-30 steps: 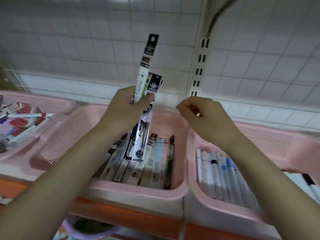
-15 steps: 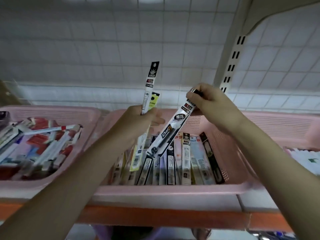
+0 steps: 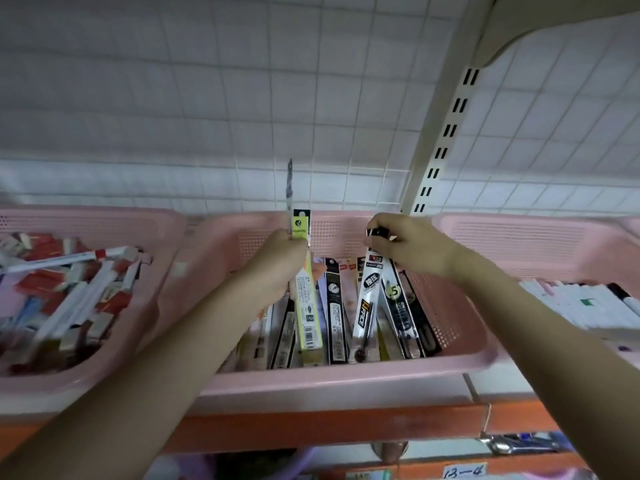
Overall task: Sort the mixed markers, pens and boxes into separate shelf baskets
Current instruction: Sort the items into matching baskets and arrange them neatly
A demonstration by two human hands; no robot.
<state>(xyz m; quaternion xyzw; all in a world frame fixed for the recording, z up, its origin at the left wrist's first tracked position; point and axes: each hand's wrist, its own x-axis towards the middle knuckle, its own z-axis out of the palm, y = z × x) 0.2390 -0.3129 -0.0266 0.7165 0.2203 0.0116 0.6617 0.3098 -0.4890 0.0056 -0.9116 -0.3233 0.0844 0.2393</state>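
The middle basket (image 3: 346,379) is matt pink plastic, its walls pierced with fine holes. The pen packs (image 3: 367,299) inside are glossy printed plastic sleeves that catch the light. The shelf upright (image 3: 446,133) looks like cream-painted metal with punched slots. The back wall (image 3: 207,98) is smooth white tile.

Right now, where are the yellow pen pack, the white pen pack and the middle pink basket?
yellow pen pack (image 3: 308,320), head view, lower label.
white pen pack (image 3: 367,299), head view, middle.
middle pink basket (image 3: 332,379), head view, front rim.

Both hands (image 3: 280,261) (image 3: 412,247) grip pen packs (image 3: 367,299) over the middle basket (image 3: 346,379).
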